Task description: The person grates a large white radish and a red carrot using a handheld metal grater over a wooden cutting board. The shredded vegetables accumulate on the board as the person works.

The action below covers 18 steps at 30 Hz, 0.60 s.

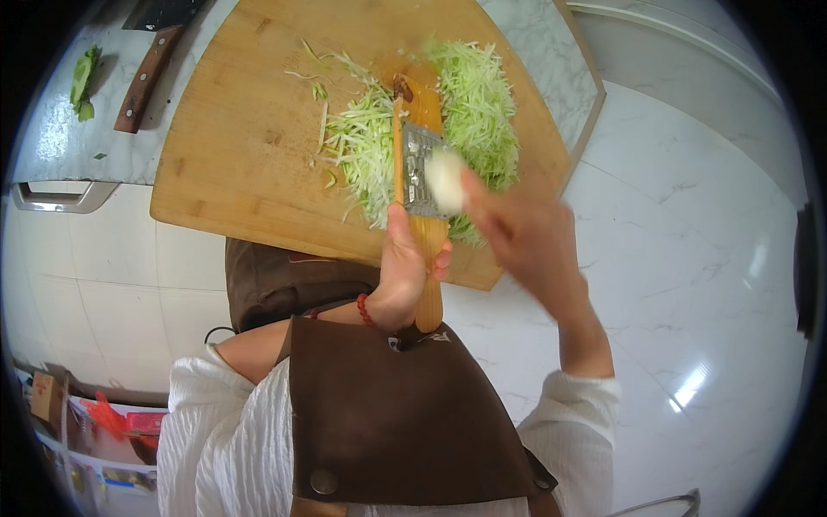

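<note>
My left hand (406, 274) grips the lower part of a wooden-framed grater (428, 258), which is tilted over a large wooden cutting board (239, 148). In my right hand (523, 239), blurred, is a pale, rounded piece of vegetable (446, 181), at the right edge of the grater's metal plate (417, 168). Pale green vegetable shreds (481, 110) lie in a long heap to the right of the grater. More shreds (368, 148) are heaped on its left, with a few strands scattered farther up the board.
On the marble-patterned counter (45, 148) at the left lie a cleaver with a wooden handle (148, 77) and a green vegetable scrap (83, 81). A metal drawer handle (68, 199) juts out below. Storage shelves (110, 452) with packages stand at the lower left.
</note>
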### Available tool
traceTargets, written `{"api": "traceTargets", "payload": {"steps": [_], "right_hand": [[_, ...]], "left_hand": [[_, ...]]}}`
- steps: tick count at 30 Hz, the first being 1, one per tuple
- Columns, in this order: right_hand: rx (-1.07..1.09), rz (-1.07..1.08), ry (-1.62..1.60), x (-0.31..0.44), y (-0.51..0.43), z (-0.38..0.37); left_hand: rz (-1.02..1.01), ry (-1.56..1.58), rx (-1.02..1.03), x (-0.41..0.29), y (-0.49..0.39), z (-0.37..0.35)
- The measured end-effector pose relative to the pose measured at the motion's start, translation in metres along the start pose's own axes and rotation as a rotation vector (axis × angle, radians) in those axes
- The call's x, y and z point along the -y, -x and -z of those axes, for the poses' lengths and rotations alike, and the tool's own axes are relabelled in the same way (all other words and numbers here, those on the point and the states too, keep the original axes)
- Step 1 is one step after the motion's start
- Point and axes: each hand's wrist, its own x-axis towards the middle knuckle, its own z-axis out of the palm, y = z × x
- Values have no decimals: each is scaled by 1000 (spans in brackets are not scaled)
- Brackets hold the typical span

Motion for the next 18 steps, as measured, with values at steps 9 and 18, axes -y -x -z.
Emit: {"api": "traceTargets", "payload": {"steps": [9, 18], "right_hand": [[-156, 29, 69, -55, -63, -44], [-144, 18, -119, -25, 10, -3]], "left_hand": [[6, -72, 8, 6, 8, 2], [-3, -75, 5, 3, 0, 2]]}}
